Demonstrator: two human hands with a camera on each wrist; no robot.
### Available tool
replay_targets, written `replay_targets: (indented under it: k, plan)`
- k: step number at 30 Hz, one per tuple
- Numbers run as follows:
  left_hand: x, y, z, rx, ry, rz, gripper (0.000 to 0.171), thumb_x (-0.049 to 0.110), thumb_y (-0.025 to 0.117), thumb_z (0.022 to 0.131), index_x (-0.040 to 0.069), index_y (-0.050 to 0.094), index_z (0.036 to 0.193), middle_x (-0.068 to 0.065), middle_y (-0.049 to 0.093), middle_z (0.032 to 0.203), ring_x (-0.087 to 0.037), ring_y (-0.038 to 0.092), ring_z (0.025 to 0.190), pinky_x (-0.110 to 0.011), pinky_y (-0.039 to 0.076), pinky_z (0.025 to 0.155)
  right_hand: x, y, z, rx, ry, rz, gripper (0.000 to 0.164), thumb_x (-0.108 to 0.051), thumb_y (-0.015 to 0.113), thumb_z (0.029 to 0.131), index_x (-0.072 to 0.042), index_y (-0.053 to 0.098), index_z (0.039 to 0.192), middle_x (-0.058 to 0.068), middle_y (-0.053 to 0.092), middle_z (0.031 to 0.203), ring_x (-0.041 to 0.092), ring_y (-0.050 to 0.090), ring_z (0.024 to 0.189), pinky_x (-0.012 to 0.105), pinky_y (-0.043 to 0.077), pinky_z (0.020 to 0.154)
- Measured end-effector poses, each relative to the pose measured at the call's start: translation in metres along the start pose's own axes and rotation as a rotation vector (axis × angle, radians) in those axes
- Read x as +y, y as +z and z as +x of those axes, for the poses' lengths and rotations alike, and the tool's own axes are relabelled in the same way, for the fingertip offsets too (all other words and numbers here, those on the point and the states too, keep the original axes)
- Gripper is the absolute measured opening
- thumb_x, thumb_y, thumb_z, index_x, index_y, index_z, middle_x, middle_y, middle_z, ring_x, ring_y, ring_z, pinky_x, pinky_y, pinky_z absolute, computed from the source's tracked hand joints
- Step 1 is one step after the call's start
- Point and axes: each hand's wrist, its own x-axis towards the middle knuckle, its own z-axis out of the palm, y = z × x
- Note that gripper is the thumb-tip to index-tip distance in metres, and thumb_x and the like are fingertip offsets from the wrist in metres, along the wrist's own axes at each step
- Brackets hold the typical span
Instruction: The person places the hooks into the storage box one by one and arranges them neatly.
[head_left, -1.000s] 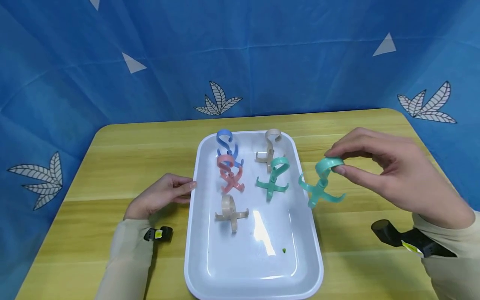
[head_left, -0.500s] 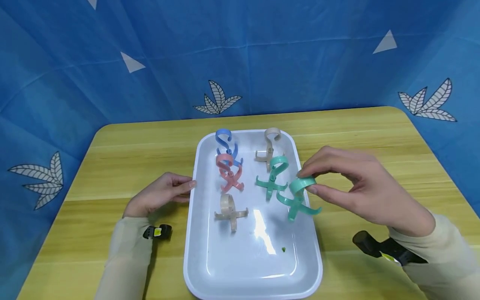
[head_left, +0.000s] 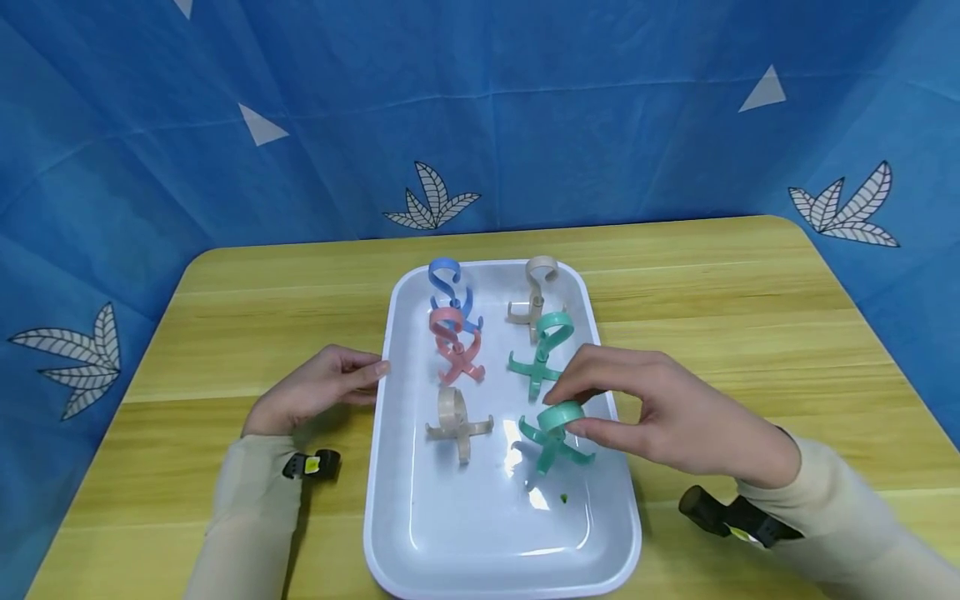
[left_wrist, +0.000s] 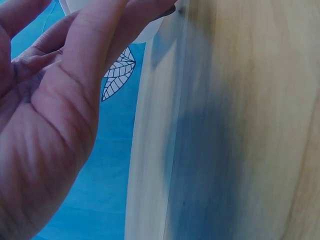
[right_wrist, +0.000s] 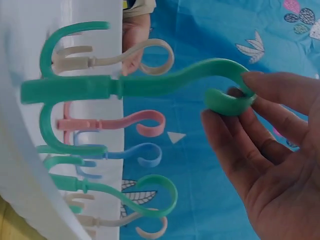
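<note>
My right hand (head_left: 652,408) pinches the curled top of a green four-pronged plastic hook (head_left: 553,446) between thumb and fingers. In the right wrist view this green hook (right_wrist: 165,86) has its prongs toward the tray floor; I cannot tell whether they touch it. The left hand (head_left: 322,390) holds the left rim of the white tray (head_left: 377,467), thumb at the edge. Standing in the tray are a blue hook (head_left: 446,271), a pink hook (head_left: 460,362), another green hook (head_left: 538,368), a beige hook (head_left: 542,265) at the back and a beige hook (head_left: 452,408) nearer the front.
The tray lies on a wooden table (head_left: 750,333), with bare wood to its left and right. A tiny green speck (head_left: 564,498) is on the tray floor. Behind the table hangs a blue patterned cloth (head_left: 600,150).
The right hand has carried the green hook leftward and down, from beyond the tray's right rim to a spot inside the tray in front of the other green hook. The left hand has stayed put.
</note>
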Motion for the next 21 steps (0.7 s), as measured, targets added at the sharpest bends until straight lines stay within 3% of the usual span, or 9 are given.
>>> replay_targets:
  k: [6,21]
  plan:
    - [0.000,0.000,0.000,0.004,-0.013,0.009,0.048,0.028,0.059,0.101,-0.010,0.059,0.129,-0.022,0.063,0.122,-0.031,0.066,0.105,-0.041,0.056,0.085,0.004,0.007,-0.001,-0.061,-0.008,0.015,0.029,-0.007,0.072,0.090,-0.023,0.069,0.115,-0.011,0.063,0.109,0.009,0.059,0.095,0.025,0.052,0.075]
    - [-0.003,-0.001,0.001,0.002,-0.007,-0.004,0.047,0.028,0.059,0.101,-0.010,0.059,0.129,-0.022,0.063,0.123,-0.030,0.066,0.106,-0.041,0.056,0.086,0.014,0.016,-0.007,-0.095,0.040,-0.025,0.026,-0.011,0.071,0.092,-0.024,0.068,0.115,-0.013,0.062,0.111,0.006,0.060,0.095,0.026,0.054,0.078]
